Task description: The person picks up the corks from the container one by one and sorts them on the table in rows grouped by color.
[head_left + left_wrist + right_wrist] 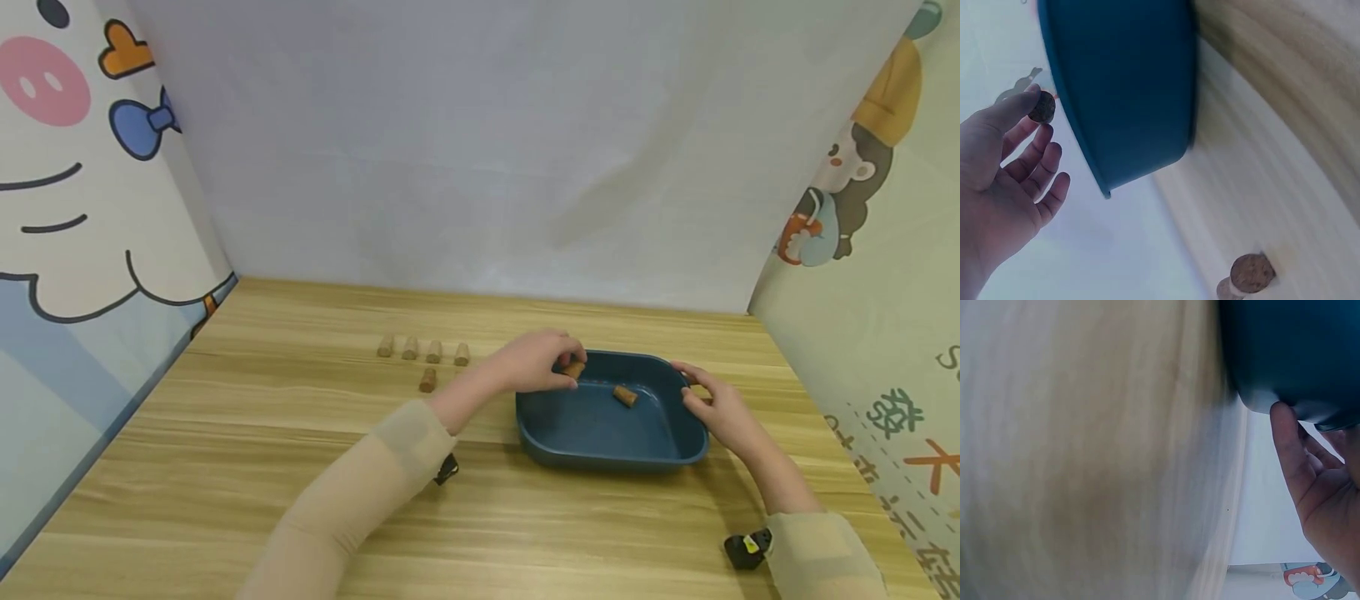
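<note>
My left hand (536,361) pinches a cork stopper (573,369) between thumb and fingers, over the left end of a dark blue basin (615,462). Up close in the left wrist view, the round end of that cork (1042,107) faces the camera, near the basin's rim. A second cork (626,396) lies on its side on the basin floor. At the basin's right end, my right hand (716,408) holds the rim. Its thumb (1286,428) lies against the outer wall in the right wrist view, and the other fingers are partly hidden.
Several corks stand left of the basin on the wooden table (225,433): a back row with one cork (386,346) at its left end, and another cork (427,380) in front. A pale curtain (480,167) rises behind the table, with printed cloths at both sides.
</note>
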Motion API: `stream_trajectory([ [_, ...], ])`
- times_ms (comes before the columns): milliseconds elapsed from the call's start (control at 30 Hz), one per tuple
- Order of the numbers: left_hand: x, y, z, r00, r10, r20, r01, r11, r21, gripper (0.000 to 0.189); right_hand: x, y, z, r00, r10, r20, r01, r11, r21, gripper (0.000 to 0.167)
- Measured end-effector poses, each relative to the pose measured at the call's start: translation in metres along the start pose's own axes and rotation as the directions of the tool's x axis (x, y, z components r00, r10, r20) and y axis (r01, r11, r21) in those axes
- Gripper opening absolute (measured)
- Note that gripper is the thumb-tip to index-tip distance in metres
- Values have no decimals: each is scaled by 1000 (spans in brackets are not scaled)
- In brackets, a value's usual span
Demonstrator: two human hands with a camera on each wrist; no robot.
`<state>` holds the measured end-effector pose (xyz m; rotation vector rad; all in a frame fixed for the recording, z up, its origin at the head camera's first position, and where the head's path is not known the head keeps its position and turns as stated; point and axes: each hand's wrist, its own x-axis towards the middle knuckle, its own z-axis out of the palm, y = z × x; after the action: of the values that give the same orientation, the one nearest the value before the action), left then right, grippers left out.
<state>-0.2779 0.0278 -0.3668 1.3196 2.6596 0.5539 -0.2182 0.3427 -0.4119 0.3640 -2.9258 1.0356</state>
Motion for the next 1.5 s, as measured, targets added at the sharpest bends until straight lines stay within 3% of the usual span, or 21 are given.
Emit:
stream_trajectory([
  [400, -22, 0, -31, 997, -16, -79, 22, 997, 79, 36, 0, 2, 1, 1000, 6, 12, -6, 1000, 11, 45],
  [867, -68, -14, -58, 981, -29, -190, 43, 997, 70, 31, 1, 0, 1, 999, 24, 25, -24, 1000, 1, 45],
  [1200, -100, -40, -64, 975, -52, -218, 52, 999, -4, 30, 0, 2, 1, 1000, 19, 22, -19, 1000, -6, 45],
  [1500, -126, -71, -63, 957, -67, -281, 53, 997, -58, 33, 0, -1, -1, 1000, 15, 18, -15, 1000, -10, 45],
])
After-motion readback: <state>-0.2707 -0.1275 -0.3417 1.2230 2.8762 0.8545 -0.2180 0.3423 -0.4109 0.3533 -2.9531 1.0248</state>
